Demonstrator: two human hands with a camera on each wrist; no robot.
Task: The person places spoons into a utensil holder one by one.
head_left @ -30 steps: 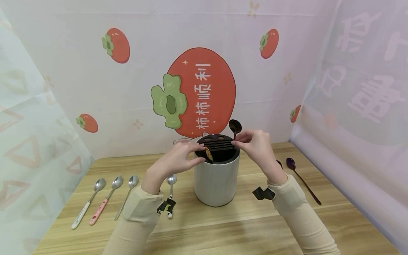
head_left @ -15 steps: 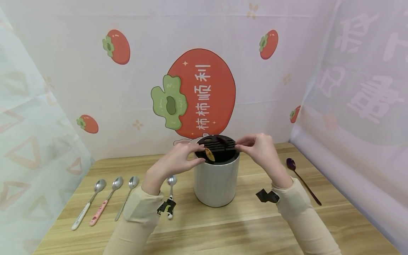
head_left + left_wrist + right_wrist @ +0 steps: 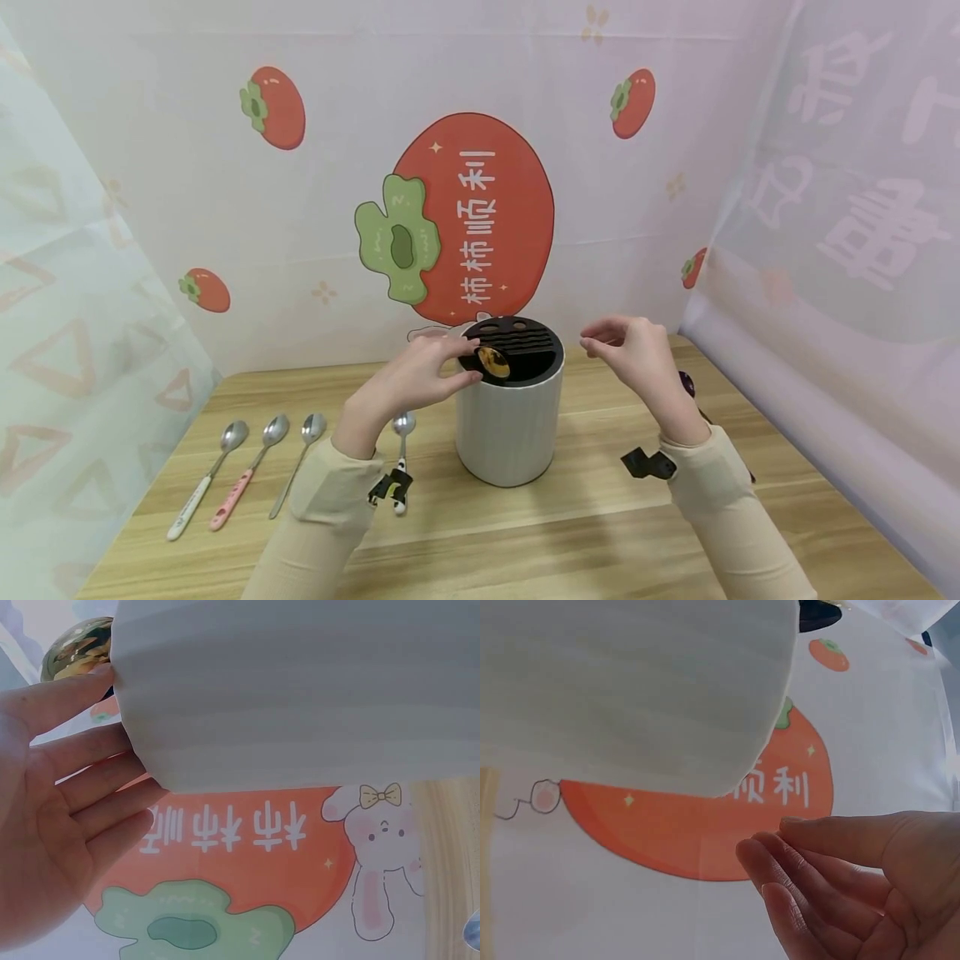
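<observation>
A white ribbed utensil holder (image 3: 508, 433) with a black slotted top stands on the wooden table. From its front opening rises a gold spoon (image 3: 493, 362). My left hand (image 3: 420, 368) rests at the left rim, fingers extended, thumb in front and fingertips close around the gold spoon's bowl. In the left wrist view these fingertips meet the holder's side beside the gold spoon (image 3: 79, 649). To the right of the holder, apart from it, hovers my right hand (image 3: 626, 346), fingers loosely bent with nothing between them. A dark rounded shape (image 3: 820, 615) shows past the rim in the right wrist view.
Left on the table lie a white-handled spoon (image 3: 197, 502), a pink-handled spoon (image 3: 234, 500) and a plain steel spoon (image 3: 292, 475). A spoon (image 3: 403, 427) with a black-and-white handle lies near my left wrist. A purple spoon (image 3: 686, 383) sits partly behind my right forearm.
My right hand has let go of a dark spoon lowered into the holder's top and moved right. The gold spoon has turned, its bowl now facing more toward me. My left hand stays put.
</observation>
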